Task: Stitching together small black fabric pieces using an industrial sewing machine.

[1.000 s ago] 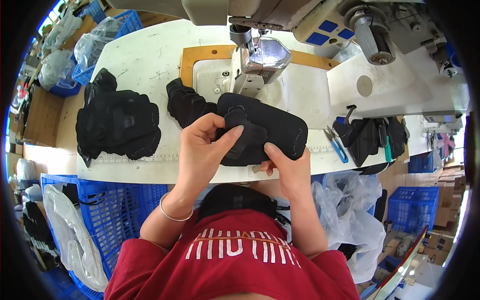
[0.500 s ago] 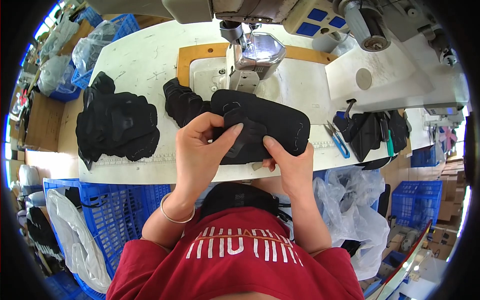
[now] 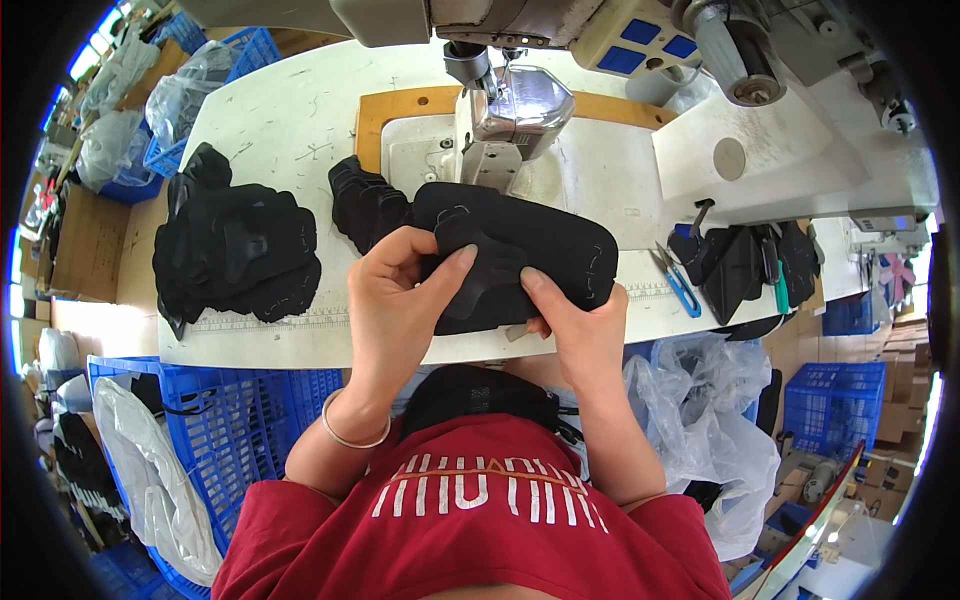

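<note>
Between my two hands is a black fabric panel (image 3: 560,235) with rounded corners and pale stitch-like marks near its ends. A smaller, smooth black patch (image 3: 490,268) lies on its face. My left hand (image 3: 398,290) pinches the left side, its thumb pressing on the patch. My right hand (image 3: 578,318) grips the lower right edge, thumb on the patch's right end and fingers behind the panel. Just beyond the panel stands the sewing machine's metal post (image 3: 500,125). A row of overlapping black pieces (image 3: 362,205) lies left of the panel, partly hidden behind it.
A heap of black fabric pieces (image 3: 235,245) lies at the table's left. To the right are blue-handled scissors (image 3: 682,290) and more black pieces (image 3: 735,275). The machine head (image 3: 500,20) overhangs the far side. Blue crates (image 3: 235,420) and plastic bags (image 3: 700,420) flank my lap.
The panel has shifted slightly left and tilted a little. The patch looks flatter and more spread out against it, with both thumbs still pressing. The fabric piles have not moved.
</note>
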Tool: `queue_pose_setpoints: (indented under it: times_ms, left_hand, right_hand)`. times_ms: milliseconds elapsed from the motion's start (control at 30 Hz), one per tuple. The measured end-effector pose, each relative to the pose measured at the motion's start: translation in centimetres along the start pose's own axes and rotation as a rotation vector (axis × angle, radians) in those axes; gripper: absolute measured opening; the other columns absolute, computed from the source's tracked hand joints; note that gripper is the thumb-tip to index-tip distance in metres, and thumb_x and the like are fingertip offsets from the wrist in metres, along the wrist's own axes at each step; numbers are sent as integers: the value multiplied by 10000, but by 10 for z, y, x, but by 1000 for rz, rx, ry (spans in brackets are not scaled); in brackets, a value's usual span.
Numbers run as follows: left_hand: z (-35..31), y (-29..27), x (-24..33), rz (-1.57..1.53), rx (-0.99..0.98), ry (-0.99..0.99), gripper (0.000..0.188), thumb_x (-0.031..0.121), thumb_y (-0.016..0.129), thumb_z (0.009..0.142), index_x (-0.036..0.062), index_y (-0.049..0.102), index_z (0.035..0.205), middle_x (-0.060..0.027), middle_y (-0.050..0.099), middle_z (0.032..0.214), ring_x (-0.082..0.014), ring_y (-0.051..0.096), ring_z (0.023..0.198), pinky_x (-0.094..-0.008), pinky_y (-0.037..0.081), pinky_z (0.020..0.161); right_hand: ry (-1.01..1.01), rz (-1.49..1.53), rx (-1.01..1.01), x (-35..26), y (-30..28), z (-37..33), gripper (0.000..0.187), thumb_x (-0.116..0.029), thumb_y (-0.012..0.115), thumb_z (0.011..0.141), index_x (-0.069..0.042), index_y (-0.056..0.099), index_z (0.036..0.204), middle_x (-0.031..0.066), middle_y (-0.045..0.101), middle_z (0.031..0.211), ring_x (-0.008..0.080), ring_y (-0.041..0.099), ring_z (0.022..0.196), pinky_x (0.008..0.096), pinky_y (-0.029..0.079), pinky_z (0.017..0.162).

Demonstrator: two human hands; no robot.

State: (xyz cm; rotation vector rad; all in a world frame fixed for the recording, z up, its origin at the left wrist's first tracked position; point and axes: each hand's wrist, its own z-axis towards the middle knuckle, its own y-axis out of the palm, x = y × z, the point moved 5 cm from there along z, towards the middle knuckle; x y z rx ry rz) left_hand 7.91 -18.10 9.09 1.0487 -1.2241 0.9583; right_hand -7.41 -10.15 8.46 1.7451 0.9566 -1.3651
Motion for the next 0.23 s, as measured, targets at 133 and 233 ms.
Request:
queue_pose_setpoints:
  times_ms: [133, 233]
  left_hand:
    - [0, -2, 0, -7, 7, -4, 75, 16, 691, 831, -15, 624, 818, 30, 602, 705, 13, 491, 626, -142, 376, 517]
    - [-1, -3, -1, -8, 13, -2, 85, 23, 701, 824, -17, 626, 822, 26, 604, 707, 10, 494, 626, -144, 379, 519]
  right_hand:
    - [-21, -17, -6, 0, 2, 1, 175, -142, 689, 843, 23, 678, 900, 38, 641, 716, 85, 556, 547, 229, 450, 508]
    - [-55, 33, 43, -1, 4, 0, 125, -71, 703, 814, 25, 659, 880, 48, 634, 701, 85, 544, 490, 202, 416, 443]
